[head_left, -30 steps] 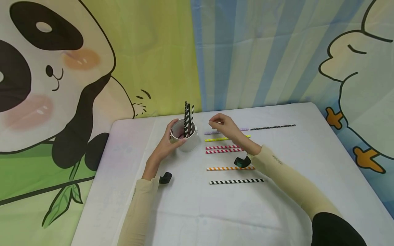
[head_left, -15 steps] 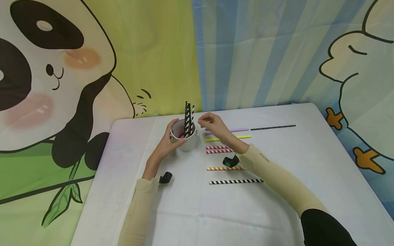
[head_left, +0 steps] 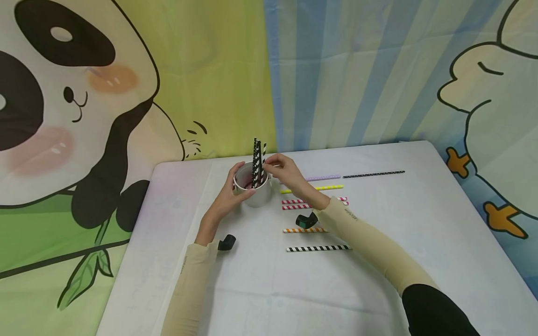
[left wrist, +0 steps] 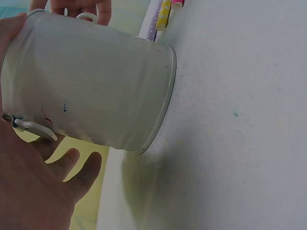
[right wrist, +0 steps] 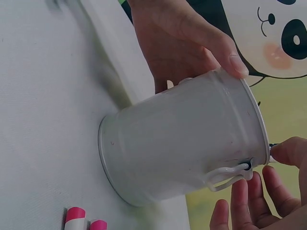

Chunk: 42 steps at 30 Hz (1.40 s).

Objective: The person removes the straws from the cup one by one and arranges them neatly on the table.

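In the head view a white metal bucket (head_left: 259, 198) stands on the table, holding several black-and-white paper straws (head_left: 255, 161). My left hand (head_left: 224, 198) grips the bucket from the left, its thumb over the near rim. At the right of the rim, my right hand (head_left: 287, 172) pinches a black-and-white striped straw (head_left: 264, 151) that stands in the bucket. The right wrist view shows the right thumb (right wrist: 290, 151) on a small dark and white bit of it at the rim; most of the straw is hidden there.
Right of the bucket lie straws in rows: lilac (head_left: 321, 178), black dotted (head_left: 374, 174), yellow (head_left: 329, 187), two red-striped (head_left: 294, 207), orange-striped (head_left: 294, 230) and black-striped (head_left: 317, 248). The right forearm (head_left: 370, 240) crosses over some. A printed curtain (head_left: 227, 93) hangs behind the table.
My right hand has moved left from above the lilac straw to the bucket's rim, and its fingers now meet the striped straw. The left hand and bucket have stayed put.
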{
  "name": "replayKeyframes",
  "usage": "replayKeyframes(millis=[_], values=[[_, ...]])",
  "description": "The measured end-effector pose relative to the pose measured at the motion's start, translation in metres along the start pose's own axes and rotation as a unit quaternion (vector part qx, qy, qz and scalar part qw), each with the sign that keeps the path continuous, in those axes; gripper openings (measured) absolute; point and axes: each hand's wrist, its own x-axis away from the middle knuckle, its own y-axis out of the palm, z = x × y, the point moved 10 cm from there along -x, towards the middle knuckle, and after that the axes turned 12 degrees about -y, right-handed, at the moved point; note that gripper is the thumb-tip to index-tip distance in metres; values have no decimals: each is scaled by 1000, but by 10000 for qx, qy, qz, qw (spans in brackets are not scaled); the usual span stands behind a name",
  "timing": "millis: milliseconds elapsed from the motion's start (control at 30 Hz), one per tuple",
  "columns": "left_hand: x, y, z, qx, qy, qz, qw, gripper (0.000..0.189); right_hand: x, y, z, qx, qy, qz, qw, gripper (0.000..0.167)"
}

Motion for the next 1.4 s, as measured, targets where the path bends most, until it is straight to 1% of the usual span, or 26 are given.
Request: replayKeyframes(millis=[300,600,733,867,1133,1400], values=[[-1,1,0,8,-14,9,10000,92,-1,2,0,29,28,97,9999,23],[-1,0,1,6,-23,32,10000,90,-2,1,-4,37,-114,63,9999,22],[-1,0,1,12,-29,28,10000,90,-2,0,-4,73,-72,65,9999,20],[-1,0,1,12,-28,16,10000,90,-3,1,-4,110,-13,80,9999,21],[-1,0,1,-42,-21,40,10000,90,-5,-1,-16,121,-155,104,9998,23],[0,0,1,-21,-41,46,10000,90,-7,-8,-26,41,-356,323,9988,18]])
